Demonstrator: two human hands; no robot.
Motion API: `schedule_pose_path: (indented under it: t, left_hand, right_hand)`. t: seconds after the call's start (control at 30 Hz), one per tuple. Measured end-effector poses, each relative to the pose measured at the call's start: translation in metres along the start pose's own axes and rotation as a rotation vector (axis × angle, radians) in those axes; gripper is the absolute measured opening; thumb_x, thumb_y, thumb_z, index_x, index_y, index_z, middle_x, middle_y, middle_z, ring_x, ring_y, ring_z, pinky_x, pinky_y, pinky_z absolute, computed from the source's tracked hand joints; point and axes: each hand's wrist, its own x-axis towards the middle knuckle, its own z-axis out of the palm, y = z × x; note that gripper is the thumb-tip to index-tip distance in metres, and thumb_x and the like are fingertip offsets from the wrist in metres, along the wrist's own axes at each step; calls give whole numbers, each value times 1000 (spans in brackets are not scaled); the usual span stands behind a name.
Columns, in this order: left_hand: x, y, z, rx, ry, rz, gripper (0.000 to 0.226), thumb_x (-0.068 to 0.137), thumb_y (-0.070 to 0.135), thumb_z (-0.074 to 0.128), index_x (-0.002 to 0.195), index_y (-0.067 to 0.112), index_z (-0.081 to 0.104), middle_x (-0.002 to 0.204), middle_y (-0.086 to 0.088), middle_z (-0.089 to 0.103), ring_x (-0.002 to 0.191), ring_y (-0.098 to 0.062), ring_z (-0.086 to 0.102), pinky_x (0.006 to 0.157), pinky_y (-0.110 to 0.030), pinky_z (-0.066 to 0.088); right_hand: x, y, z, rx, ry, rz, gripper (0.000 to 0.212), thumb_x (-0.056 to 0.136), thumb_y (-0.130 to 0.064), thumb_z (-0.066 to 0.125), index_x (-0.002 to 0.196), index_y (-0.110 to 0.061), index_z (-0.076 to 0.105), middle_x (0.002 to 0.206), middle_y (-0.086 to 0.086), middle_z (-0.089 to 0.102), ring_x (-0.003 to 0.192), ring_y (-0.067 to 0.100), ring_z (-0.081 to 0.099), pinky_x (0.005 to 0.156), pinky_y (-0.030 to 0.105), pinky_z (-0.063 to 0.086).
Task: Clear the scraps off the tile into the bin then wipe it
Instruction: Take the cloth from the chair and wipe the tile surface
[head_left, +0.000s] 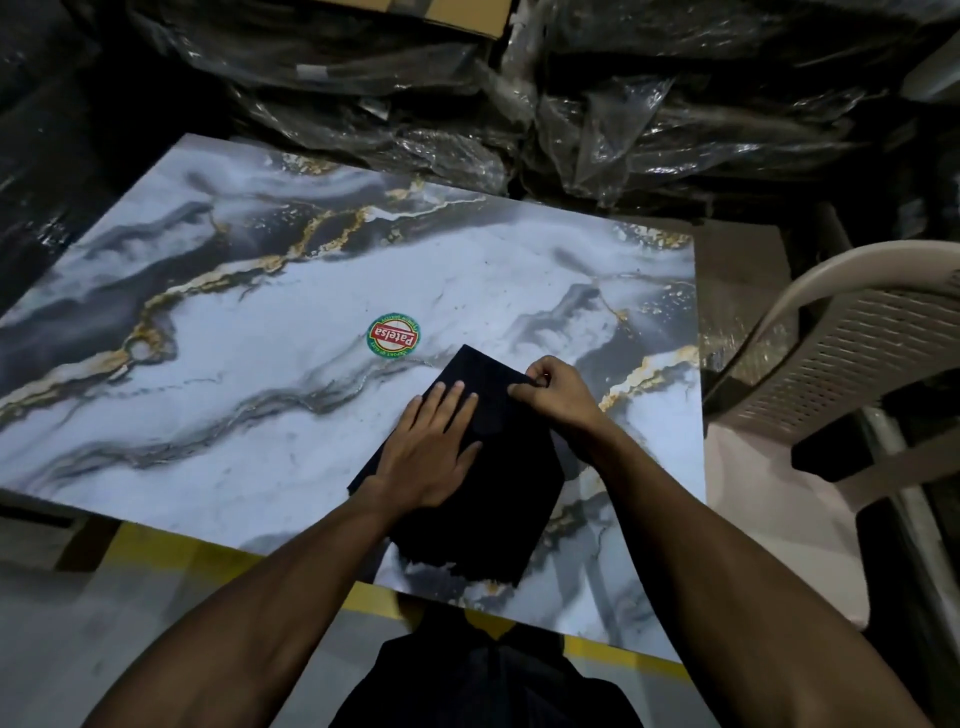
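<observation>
A large marble-patterned tile (270, 395) with grey swirls and gold veins fills the middle of the head view. A round red and green sticker (394, 335) sits near its centre. A dark folded cloth (498, 488) lies on the tile's near right part. My left hand (431, 441) rests flat on the cloth with straight fingers. My right hand (550, 389) pinches the cloth's far right edge. Tiny dark specks dot the tile's white area; no bin is in view.
Black plastic-wrapped bundles (571, 104) and a cardboard box (457, 13) are stacked behind the tile. A beige plastic chair (857, 364) stands at the right. A grey floor with a yellow line (171, 551) lies below the tile's near edge.
</observation>
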Motion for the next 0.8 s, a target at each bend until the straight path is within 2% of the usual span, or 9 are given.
schedule_pose_path:
  t: [0.13, 0.2, 0.27, 0.4, 0.47, 0.53, 0.63, 0.7, 0.8]
  left_hand:
    - [2, 8, 3, 3, 5, -73, 67, 94, 54, 20, 148, 18, 36, 155, -8, 35, 143, -28, 33, 111, -45, 32]
    - [4, 17, -1, -9, 24, -135, 67, 93, 56, 23, 144, 17, 43, 151, -9, 42, 137, -29, 41, 103, -45, 39]
    - [8, 26, -8, -8, 65, -184, 66, 90, 57, 27, 135, 16, 53, 140, -10, 53, 124, -30, 52, 92, -42, 43]
    - [15, 20, -24, -7, 193, -214, 52, 88, 48, 36, 119, 13, 61, 121, -10, 62, 101, -31, 58, 80, -40, 43]
    - [16, 2, -22, -1, 221, -201, 48, 88, 41, 39, 117, 11, 63, 121, -12, 63, 102, -32, 59, 81, -41, 45]
    - [15, -19, -16, -10, 204, -178, 50, 89, 39, 37, 124, 10, 60, 130, -14, 59, 117, -33, 56, 91, -44, 45]
    - [14, -45, -5, -5, 160, -147, 57, 93, 43, 28, 136, 12, 50, 145, -14, 47, 135, -34, 42, 108, -48, 35]
    - [12, -57, 0, 8, 134, -136, 59, 95, 46, 25, 139, 14, 48, 149, -14, 43, 139, -34, 37, 112, -50, 30]
    - [9, -61, 5, -12, 150, -140, 59, 94, 47, 28, 141, 17, 46, 151, -14, 40, 140, -36, 35, 114, -52, 24]
  right_hand:
    - [2, -10, -18, -585, 40, -103, 16, 84, -34, 62, 89, -23, 51, 84, 0, 64, 82, 24, 58, 80, 37, 42]
    - [2, -15, -25, -920, 206, -229, 17, 87, -28, 56, 102, -19, 54, 95, 5, 66, 92, 30, 57, 87, 38, 33]
    - [4, -12, -27, -1094, 344, -344, 24, 84, -20, 54, 107, -15, 56, 105, 8, 62, 99, 32, 53, 86, 37, 25]
    - [-1, 5, -7, -1062, 380, -412, 28, 77, -21, 60, 102, -9, 62, 106, 13, 60, 99, 34, 54, 92, 42, 33]
    - [-16, 16, 20, -1029, 386, -382, 29, 78, -26, 59, 101, -9, 63, 106, 14, 62, 96, 34, 58, 89, 43, 41]
    - [-34, 23, 50, -938, 308, -273, 45, 83, -38, 54, 119, -11, 61, 125, 17, 60, 112, 36, 57, 98, 47, 42]
    - [-48, 27, 83, -847, 189, -182, 65, 91, -56, 34, 150, -29, 29, 161, 13, 18, 148, 35, 17, 117, 56, 9]
    - [-46, 33, 92, -832, 155, -144, 67, 93, -64, 27, 153, -40, 8, 164, 5, -9, 149, 36, -9, 115, 61, -9]
    - [-32, 43, 82, -889, 202, -80, 70, 91, -71, 22, 152, -44, 4, 163, 1, -15, 148, 39, -15, 108, 71, -12]
